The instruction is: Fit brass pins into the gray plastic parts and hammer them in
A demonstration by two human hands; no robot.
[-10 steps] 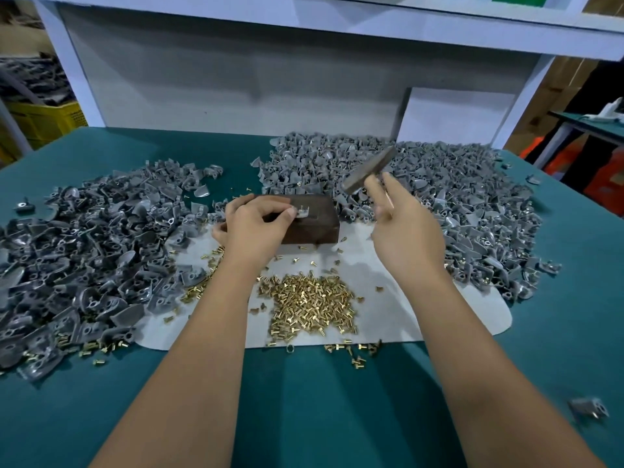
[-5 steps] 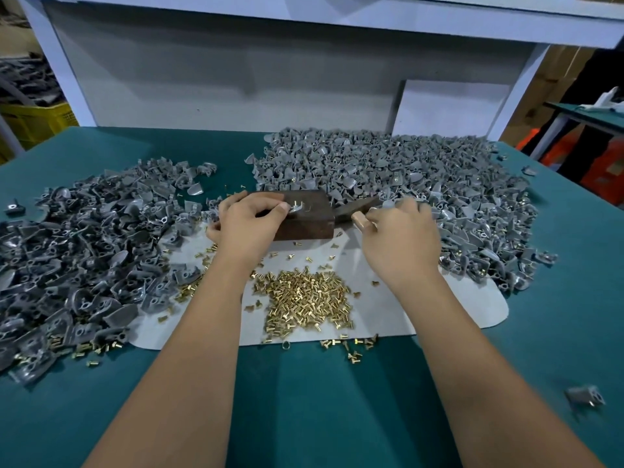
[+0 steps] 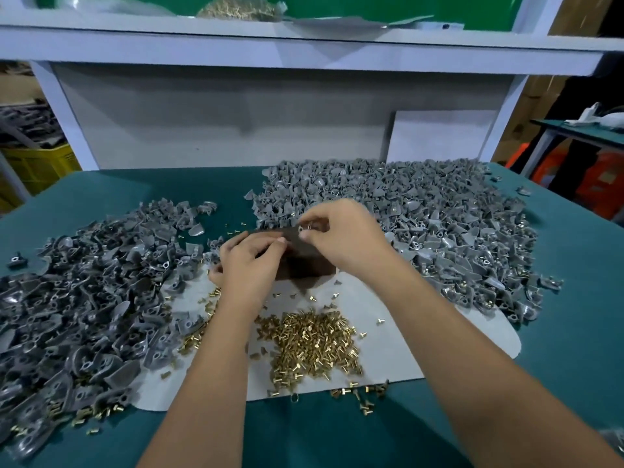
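A dark brown block [image 3: 305, 263] sits on a white mat [image 3: 415, 319] at the table's middle. My left hand [image 3: 251, 265] lies over the block's left side with its fingers curled round it. Above the block's far edge, my right hand [image 3: 347, 239] pinches a small gray plastic part [image 3: 305, 227] between thumb and fingertips. A heap of loose brass pins [image 3: 310, 342] lies on the mat in front of the block. No hammer shows in this view.
A big pile of gray plastic parts [image 3: 432, 224] spreads to the right and back, another pile of gray parts [image 3: 77, 298] to the left. Stray pins [image 3: 366, 396] lie at the mat's near edge. A white shelf frame [image 3: 304, 49] stands behind the green table.
My right hand brought the hammer down beside the block and let it go. It now pinches a small gray part over the block. The camera has tilted up.
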